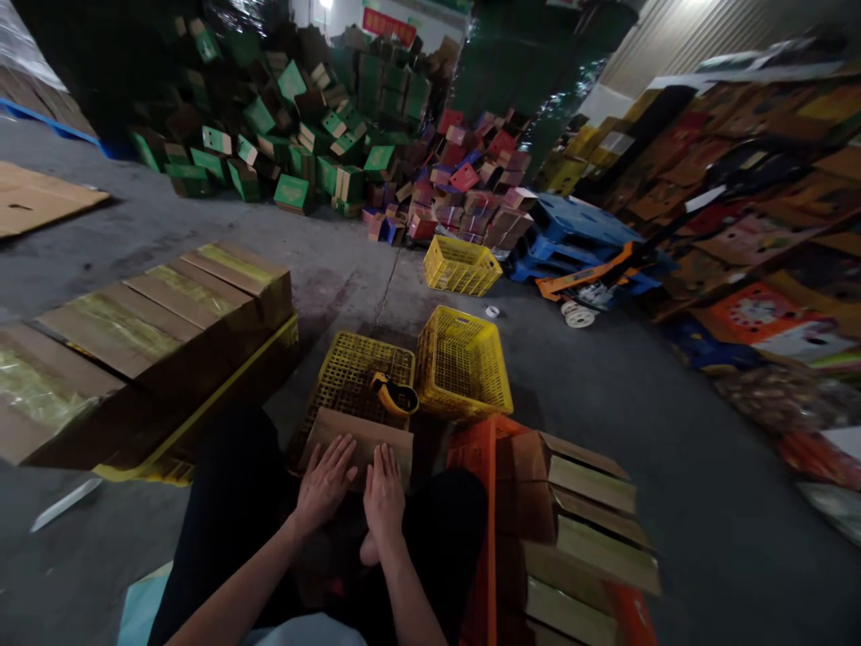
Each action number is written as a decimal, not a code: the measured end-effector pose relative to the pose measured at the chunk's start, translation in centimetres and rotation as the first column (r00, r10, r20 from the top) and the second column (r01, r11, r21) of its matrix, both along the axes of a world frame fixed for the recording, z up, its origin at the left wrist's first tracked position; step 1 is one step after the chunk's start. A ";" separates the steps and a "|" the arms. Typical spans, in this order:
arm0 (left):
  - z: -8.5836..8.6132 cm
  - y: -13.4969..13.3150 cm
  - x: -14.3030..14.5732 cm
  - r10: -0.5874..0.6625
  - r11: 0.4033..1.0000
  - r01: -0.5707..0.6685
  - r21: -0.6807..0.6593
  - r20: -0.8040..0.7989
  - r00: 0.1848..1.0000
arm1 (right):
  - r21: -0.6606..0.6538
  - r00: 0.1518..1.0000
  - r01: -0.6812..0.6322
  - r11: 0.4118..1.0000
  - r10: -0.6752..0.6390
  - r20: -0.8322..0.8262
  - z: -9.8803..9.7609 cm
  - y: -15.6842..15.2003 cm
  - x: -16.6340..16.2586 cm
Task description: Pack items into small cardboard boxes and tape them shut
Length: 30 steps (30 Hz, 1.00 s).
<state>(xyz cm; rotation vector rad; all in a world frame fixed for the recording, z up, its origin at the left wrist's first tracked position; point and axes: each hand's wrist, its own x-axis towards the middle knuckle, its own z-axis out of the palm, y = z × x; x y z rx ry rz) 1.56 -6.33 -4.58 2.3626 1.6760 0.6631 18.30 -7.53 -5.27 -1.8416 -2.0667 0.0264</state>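
Note:
A brown cardboard box lies between my knees, at the near end of an upturned yellow plastic crate. My left hand rests flat on the left part of its top, fingers stretched out. On the right part lies my right hand, also flat with its fingers straight. Neither hand grips anything. Just beyond the box, a yellow and black tape dispenser sits on the crate. The lower side of the box is hidden by my hands and legs.
Taped cartons fill a yellow crate at left. An orange crate with flattened-looking cartons stands at right. Another yellow crate is ahead, and one farther off. Beyond are heaped green boxes, blue pallets and a pallet jack.

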 end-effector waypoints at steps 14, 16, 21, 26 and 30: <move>-3.1 1.3 -4.5 0.128 0.983 -0.062 -0.172 0.409 0.903 | 0.047 0.999 0.036 0.998 -0.035 -0.026 0.5 0.1 -1.7; -3.6 1.5 -4.6 0.132 0.976 -0.025 -0.217 0.496 0.858 | 0.052 0.998 0.013 0.999 -0.010 -0.054 0.3 0.2 -2.7; -3.4 1.9 -4.7 0.232 0.930 0.009 -0.367 0.608 0.759 | 0.029 0.992 -0.065 0.997 0.068 -0.111 -0.7 0.6 -6.8; -2.8 2.2 -5.6 0.332 0.870 0.064 -0.489 0.677 0.656 | 0.011 0.968 -0.194 0.981 0.193 -0.162 -0.6 1.7 -10.3; -2.9 2.3 -6.5 0.360 0.848 0.117 -0.517 0.724 0.589 | -0.033 0.949 -0.279 0.960 0.270 -0.163 0.3 2.8 -11.1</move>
